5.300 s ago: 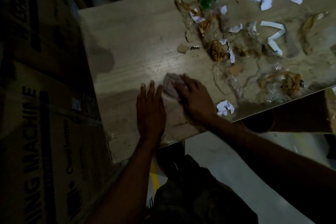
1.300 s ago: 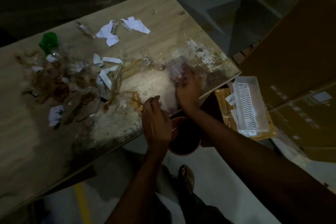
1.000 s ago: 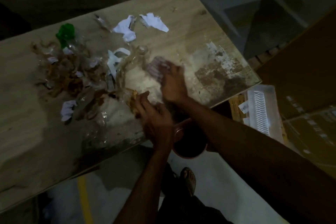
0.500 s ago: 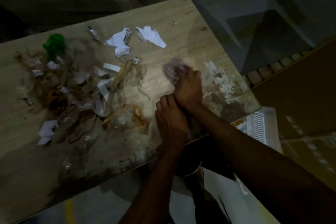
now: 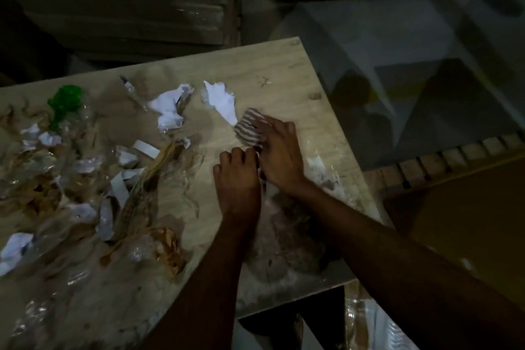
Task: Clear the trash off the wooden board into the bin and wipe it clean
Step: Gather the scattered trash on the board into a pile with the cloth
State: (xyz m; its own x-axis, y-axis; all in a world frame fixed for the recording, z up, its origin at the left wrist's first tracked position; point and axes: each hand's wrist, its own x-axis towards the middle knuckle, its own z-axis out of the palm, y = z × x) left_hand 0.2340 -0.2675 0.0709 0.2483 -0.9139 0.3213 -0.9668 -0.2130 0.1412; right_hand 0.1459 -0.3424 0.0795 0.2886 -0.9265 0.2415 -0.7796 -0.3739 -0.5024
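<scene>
The wooden board (image 5: pixel 278 71) fills the lower left of the head view. My right hand (image 5: pixel 279 150) presses a striped cloth (image 5: pixel 250 129) flat on the board near its right side. My left hand (image 5: pixel 237 179) lies beside it with the fingers curled; whether it holds anything is hidden. Trash covers the board's left half: white paper scraps (image 5: pixel 169 106), a torn white sheet (image 5: pixel 220 101) touching the cloth, a green plastic piece (image 5: pixel 64 101), clear film and brown strips (image 5: pixel 147 176). The bin is barely visible as a dark shape (image 5: pixel 267 324) under the board's near edge.
Wrapped stacked cartons (image 5: pixel 127 0) stand behind the board. A grey floor (image 5: pixel 412 65) lies to the right, with a wooden pallet edge (image 5: pixel 443 156) and a brown cardboard box (image 5: pixel 468 221). A clear plastic-wrapped item (image 5: pixel 377 329) lies below the board.
My right hand has slid the cloth away from me toward the torn white sheet. My left hand followed it up the board. The camera tilted, so the bin slipped under the board's edge.
</scene>
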